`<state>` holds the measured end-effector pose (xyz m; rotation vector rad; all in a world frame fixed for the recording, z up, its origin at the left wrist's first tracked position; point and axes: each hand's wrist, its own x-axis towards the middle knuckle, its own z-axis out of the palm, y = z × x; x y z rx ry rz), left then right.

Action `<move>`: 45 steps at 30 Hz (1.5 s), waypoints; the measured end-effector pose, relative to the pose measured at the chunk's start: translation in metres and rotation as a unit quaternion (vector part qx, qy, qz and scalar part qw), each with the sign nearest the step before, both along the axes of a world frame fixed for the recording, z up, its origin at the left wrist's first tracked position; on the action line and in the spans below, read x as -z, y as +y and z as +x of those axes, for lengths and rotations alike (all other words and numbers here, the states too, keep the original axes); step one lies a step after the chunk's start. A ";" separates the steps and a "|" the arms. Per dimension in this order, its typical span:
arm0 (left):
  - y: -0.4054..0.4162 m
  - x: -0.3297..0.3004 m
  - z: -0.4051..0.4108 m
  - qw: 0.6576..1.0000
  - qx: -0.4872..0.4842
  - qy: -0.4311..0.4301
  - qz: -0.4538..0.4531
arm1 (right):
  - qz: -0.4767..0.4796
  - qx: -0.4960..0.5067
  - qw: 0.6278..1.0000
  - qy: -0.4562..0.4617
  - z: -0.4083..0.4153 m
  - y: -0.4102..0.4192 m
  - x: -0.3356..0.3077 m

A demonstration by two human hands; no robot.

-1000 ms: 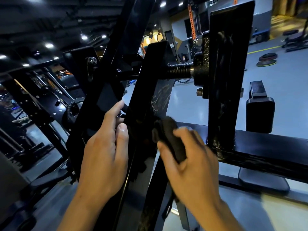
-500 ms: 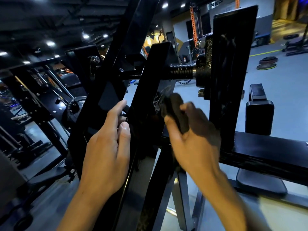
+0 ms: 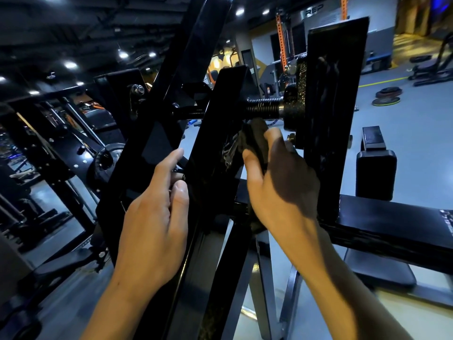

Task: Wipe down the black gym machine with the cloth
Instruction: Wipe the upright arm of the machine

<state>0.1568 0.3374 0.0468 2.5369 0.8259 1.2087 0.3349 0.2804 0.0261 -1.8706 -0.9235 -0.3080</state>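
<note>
Right hand [image 3: 282,190], gripping the cloth [image 3: 255,141], has slid up the machine's upright [image 3: 220,133].

- Dim hall; small ceiling spotlights [image 3: 70,64] glow above the left hand [image 3: 157,224].
- Shadow covers the right hand [image 3: 282,192].
- Straight lines bend toward the edges.

One head-worn wide view looks forward and down, close to the machine frame [image 3: 220,143], apparently dim.
</note>
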 end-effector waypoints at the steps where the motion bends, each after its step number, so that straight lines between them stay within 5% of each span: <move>1: 0.000 0.000 0.000 1.000 0.000 0.000 -0.004 | -0.001 0.003 1.000 0.002 -0.001 -0.001 0.002; 7: 0.000 0.000 0.000 1.000 0.001 -0.001 -0.013 | 0.045 -0.022 0.997 -0.055 -0.025 -0.018 0.027; 14: -0.001 -0.001 0.000 1.000 -0.007 -0.003 -0.019 | -0.047 -0.047 0.998 0.006 0.003 -0.007 -0.012; 19: -0.002 0.000 0.000 1.000 -0.005 -0.005 -0.020 | 0.026 -0.005 0.996 -0.082 -0.019 -0.016 0.010; 23: -0.001 -0.001 0.000 1.000 -0.001 -0.005 -0.019 | -0.039 0.006 0.998 -0.053 -0.002 -0.010 -0.002; 34: -0.001 0.001 -0.001 1.000 0.002 -0.004 -0.017 | 0.075 -0.087 0.991 -0.066 -0.057 -0.042 0.074; 45: 0.000 0.001 0.000 1.000 -0.006 -0.007 -0.014 | 0.200 -0.044 0.976 -0.080 -0.036 -0.020 0.040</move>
